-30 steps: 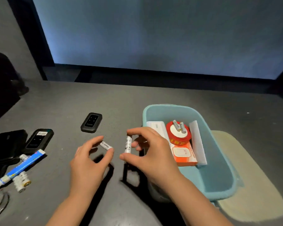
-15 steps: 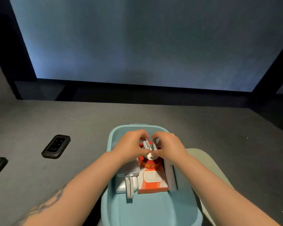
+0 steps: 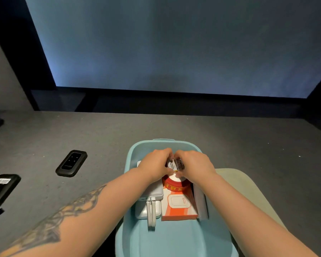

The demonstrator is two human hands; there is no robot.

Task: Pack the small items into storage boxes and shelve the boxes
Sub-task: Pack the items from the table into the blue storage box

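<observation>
Both hands have moved from the grey table into the light-blue plastic storage box. The left hand pinches one white cylindrical battery, the right hand another, over the round red-rimmed tin near the box's far end.

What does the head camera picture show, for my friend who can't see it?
Two bare hands, left hand and right hand, each hold a small white battery over a round red tin inside a light blue plastic box. A black rectangular device lies on the grey table.
</observation>
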